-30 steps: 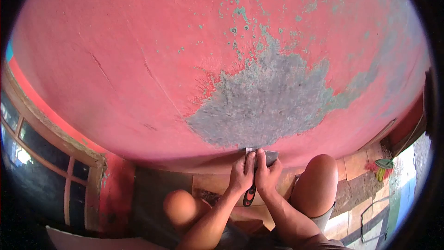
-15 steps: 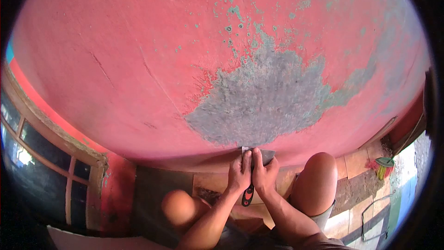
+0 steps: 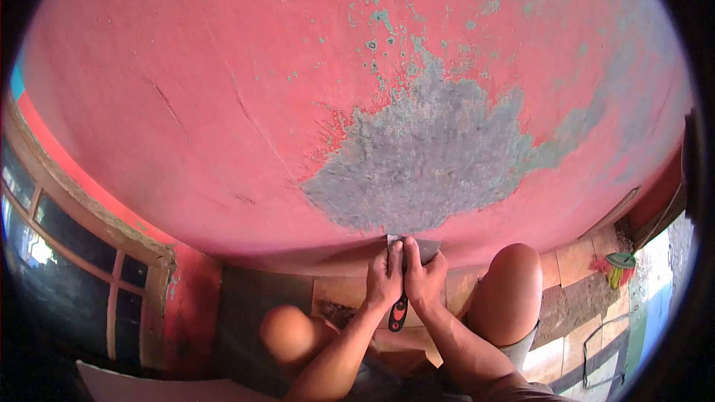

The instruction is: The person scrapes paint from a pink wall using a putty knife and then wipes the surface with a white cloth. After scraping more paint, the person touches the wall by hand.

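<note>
Both my hands are closed around a putty knife (image 3: 399, 314) with a black and orange handle. My left hand (image 3: 383, 279) grips it from the left, its fingers against the metal blade. On the other side my right hand (image 3: 424, 277) presses on the blade, which shows above and between the hands. The blade is near the foot of a pink wall (image 3: 208, 119), just below a large grey patch (image 3: 432, 156) where the paint is gone. Whether the edge touches the wall I cannot tell.
A wood-framed window (image 3: 74, 253) stands at the left. My bent knees flank my arms. On the right lie floor tiles (image 3: 577, 264), a red and green brush-like bundle (image 3: 620, 268) and a thin dark cord (image 3: 586, 361). Small green spots mark the upper wall.
The view has shifted very slightly. Both hands and the putty knife have moved a tiny bit to the left, with the same grip.
</note>
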The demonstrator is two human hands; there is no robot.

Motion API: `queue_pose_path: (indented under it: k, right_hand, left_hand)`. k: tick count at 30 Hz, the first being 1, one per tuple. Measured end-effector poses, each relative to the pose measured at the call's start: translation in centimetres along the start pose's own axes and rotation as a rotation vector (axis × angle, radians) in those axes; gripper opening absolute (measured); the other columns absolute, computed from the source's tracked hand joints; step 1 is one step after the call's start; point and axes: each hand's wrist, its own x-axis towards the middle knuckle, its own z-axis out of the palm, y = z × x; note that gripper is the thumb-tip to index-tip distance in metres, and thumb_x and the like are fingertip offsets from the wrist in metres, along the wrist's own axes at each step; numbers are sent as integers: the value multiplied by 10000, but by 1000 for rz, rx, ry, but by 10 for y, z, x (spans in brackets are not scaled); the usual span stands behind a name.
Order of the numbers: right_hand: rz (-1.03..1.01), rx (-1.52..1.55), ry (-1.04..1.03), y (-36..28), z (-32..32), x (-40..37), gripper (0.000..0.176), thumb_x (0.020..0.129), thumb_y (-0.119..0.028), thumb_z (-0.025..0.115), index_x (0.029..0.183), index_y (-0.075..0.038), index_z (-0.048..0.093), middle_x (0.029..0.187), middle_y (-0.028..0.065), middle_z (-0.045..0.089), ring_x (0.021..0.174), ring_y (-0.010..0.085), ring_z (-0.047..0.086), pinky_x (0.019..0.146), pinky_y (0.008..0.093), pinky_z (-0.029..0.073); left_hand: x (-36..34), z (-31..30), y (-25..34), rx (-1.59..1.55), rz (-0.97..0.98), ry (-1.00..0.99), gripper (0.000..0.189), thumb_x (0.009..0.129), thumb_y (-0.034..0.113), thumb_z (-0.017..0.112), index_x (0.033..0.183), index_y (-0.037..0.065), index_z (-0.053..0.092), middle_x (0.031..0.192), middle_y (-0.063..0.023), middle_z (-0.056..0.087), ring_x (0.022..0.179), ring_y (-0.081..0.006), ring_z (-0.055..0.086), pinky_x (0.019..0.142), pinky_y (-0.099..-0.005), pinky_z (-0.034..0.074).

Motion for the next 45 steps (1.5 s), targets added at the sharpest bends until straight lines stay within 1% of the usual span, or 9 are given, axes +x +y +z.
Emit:
queue_pose_path:
  k: [12,15,18,21,24,27,30,33,45]
  right_hand:
    - [2,14,2,1,0,1,285,973,-220,681,901,56,694,799,51,702,747,79,580,671,284,498]
    - [-1,8,9,5,0,2,285,970,-218,684,895,56,694,793,51,702,745,78,580,668,285,498]
    - [0,12,14,6,0,2,286,967,-217,688,888,58,693,788,52,702,742,77,580,664,286,498]
    - [5,8,15,4,1,2,299,970,-228,685,878,56,690,777,40,689,730,78,568,654,287,493]
    - [-13,-28,15,3,0,2,315,979,-247,674,869,48,685,759,17,663,712,77,543,636,284,480]
    - [-20,-37,20,2,1,2,317,979,-247,674,863,48,685,756,17,664,713,75,543,634,283,480]
    - [-23,-21,22,5,1,2,320,979,-248,675,860,49,684,757,17,667,714,74,544,633,282,480]
    - [-29,-20,19,6,1,2,323,980,-249,675,862,51,685,759,18,669,716,74,544,634,282,480]
    - [-21,-30,21,4,1,2,326,982,-254,672,873,53,686,764,29,675,721,81,551,648,288,487]
  left_hand:
    - [0,0,5,11,5,0,443,1090,366,431,1027,-20,639,863,-51,639,843,-114,550,742,-329,481]
    - [2,1,-2,-15,18,16,430,1082,347,446,1068,-25,659,884,-160,694,843,-186,646,749,-369,506]
    - [1,0,1,-11,-17,10,429,1082,347,448,1068,-28,655,894,-158,694,850,-191,649,753,-370,505]
    - [0,-1,8,17,7,5,429,1082,348,446,1071,-28,653,902,-158,693,857,-196,650,758,-371,504]
    - [0,-1,7,0,-8,-10,441,1089,373,431,1044,-11,644,884,-49,643,863,-114,560,762,-327,485]
    - [0,-1,11,32,-3,-6,438,1090,368,431,1047,-14,641,890,-54,648,867,-118,563,765,-332,487]
    - [1,0,7,6,21,11,431,1084,351,439,1068,-23,653,894,-155,689,856,-192,645,757,-371,503]
    - [0,-1,9,6,-5,-3,431,1090,363,433,1054,-15,638,899,-55,649,871,-119,564,771,-332,488]
    - [0,-1,8,-5,-14,-6,440,1087,376,442,1011,-9,641,862,-27,631,855,-92,538,748,-316,482]
